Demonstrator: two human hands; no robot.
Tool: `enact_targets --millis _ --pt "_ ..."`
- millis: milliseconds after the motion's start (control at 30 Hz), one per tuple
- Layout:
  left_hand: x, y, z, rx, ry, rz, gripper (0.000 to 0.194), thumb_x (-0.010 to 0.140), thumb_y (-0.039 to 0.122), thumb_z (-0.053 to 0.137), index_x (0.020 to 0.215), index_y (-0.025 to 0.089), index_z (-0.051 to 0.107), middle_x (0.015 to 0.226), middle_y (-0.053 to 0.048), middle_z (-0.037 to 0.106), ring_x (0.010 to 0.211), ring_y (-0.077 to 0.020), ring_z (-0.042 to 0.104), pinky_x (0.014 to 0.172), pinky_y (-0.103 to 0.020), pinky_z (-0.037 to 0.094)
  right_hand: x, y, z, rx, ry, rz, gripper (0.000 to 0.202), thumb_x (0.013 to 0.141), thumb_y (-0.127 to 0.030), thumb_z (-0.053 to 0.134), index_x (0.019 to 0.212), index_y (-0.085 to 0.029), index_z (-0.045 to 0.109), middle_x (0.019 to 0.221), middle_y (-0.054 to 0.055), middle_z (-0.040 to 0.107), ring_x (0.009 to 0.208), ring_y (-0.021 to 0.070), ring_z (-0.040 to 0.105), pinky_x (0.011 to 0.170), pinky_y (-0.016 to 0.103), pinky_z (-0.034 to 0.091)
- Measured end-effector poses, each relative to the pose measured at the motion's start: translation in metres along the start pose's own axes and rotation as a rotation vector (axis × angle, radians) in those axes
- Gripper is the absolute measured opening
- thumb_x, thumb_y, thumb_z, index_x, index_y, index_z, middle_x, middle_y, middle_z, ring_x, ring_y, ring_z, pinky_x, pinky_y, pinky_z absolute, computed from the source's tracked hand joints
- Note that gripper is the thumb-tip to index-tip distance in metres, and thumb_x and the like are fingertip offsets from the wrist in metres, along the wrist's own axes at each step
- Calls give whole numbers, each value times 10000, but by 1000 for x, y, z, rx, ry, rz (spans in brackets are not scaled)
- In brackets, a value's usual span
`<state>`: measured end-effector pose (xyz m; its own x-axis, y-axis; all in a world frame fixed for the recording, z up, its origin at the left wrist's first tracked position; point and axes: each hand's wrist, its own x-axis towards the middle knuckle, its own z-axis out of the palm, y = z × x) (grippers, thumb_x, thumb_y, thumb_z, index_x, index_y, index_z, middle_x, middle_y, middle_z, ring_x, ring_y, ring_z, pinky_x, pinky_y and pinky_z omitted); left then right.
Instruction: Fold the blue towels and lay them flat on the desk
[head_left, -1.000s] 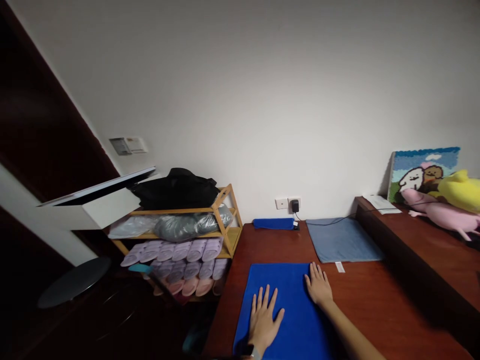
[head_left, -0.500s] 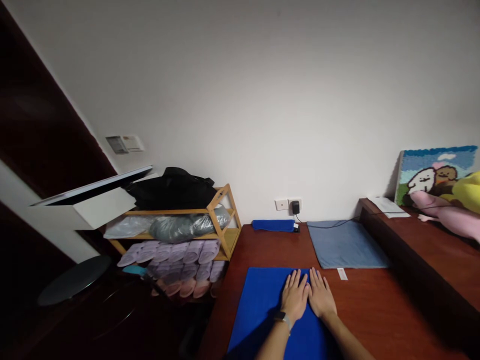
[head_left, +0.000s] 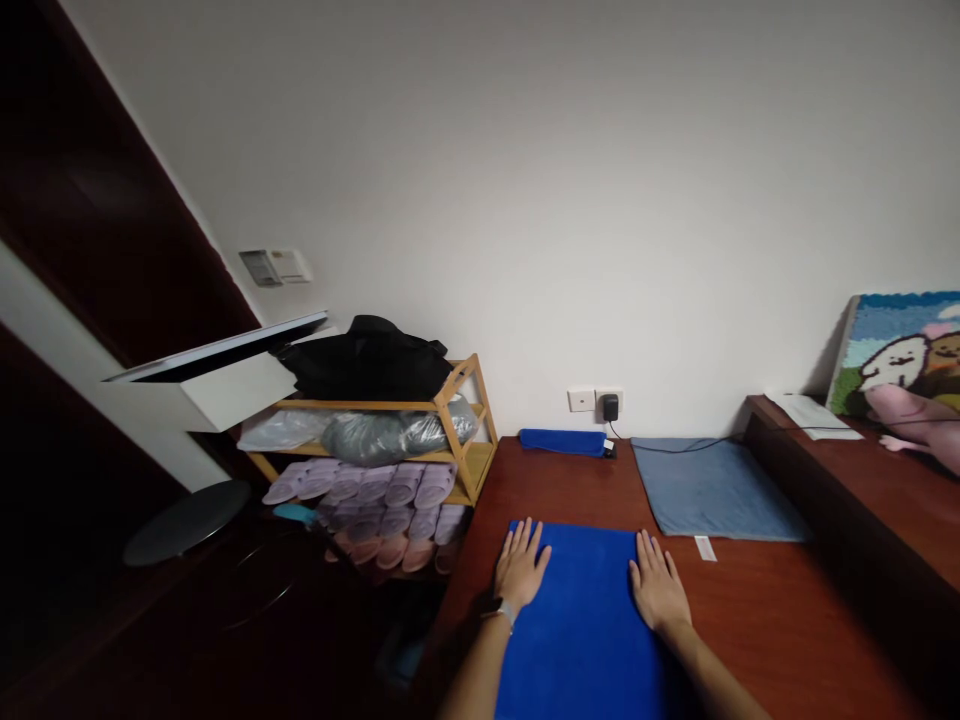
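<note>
A bright blue cloth (head_left: pixel 581 610) lies spread flat on the brown wooden table. My left hand (head_left: pixel 522 567), with a watch at the wrist, rests palm down on the cloth's far left corner, fingers stretched out. On the far right edge of the cloth lies my right hand (head_left: pixel 659 582), also flat with its fingers extended. Neither hand grips anything. Beyond and to the right is a grey-blue cloth (head_left: pixel 712 490) with a white tag (head_left: pixel 705 548) at its near edge. A folded blue cloth (head_left: pixel 564 441) sits against the wall.
Left of the table stands a wooden rack (head_left: pixel 474 470) with slippers (head_left: pixel 405 484), a black bag (head_left: pixel 367 360) and a white box (head_left: pixel 232 385). A black plug (head_left: pixel 610 407) trails a cable across the grey-blue cloth. At right, a raised ledge (head_left: pixel 892 500) holds a pink plush toy (head_left: pixel 911 425).
My left hand has slid left across the blue cloth, from beside my right hand to the left corner. My right hand stays near the right edge. The view has shifted slightly left.
</note>
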<state>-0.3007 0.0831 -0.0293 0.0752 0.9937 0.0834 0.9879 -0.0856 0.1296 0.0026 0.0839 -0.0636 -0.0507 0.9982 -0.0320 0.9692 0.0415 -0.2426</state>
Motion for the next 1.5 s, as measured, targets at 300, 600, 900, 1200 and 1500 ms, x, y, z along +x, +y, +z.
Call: enact_targets --millis 300,600,900,1200,1500 --pt "1 -17 2 13 24 -15 625 1058 532 247 1614 249 295 1693 -63 268 1566 -243 228 1261 -457 255 7 -2 -14 15 -30 -18 698 1016 -426 128 1626 -87 160 1710 51 136 1582 191 98 1284 391 79" --pt "6 3 -3 36 38 -24 629 1057 504 260 1627 237 241 1680 -74 294 1562 -267 236 1276 -504 205 6 -3 -16 48 -20 -19 692 1021 -427 135 1625 -90 157 1707 48 143 1583 188 85 1286 391 76" --pt "15 175 29 -176 -33 332 606 1078 462 123 1637 236 177 1695 -18 259 1569 -184 209 1291 -423 212 6 3 -12 -28 -44 -102 666 973 -311 252 1611 -122 254 1702 71 132 1583 229 86 1280 441 81" --pt "12 73 14 -73 -28 164 655 1063 555 161 1626 230 240 1690 -48 265 1566 -213 228 1284 -458 213 4 -4 -20 0 -32 -21 678 1018 -400 106 1623 -98 151 1705 39 128 1581 183 91 1283 387 82" --pt "16 -5 -3 16 -10 -16 697 1052 575 191 1607 170 307 1684 -78 272 1567 -226 218 1285 -453 204 8 -10 -24 -30 -50 3 670 1017 -377 116 1620 -84 138 1709 46 111 1582 198 84 1285 387 63"
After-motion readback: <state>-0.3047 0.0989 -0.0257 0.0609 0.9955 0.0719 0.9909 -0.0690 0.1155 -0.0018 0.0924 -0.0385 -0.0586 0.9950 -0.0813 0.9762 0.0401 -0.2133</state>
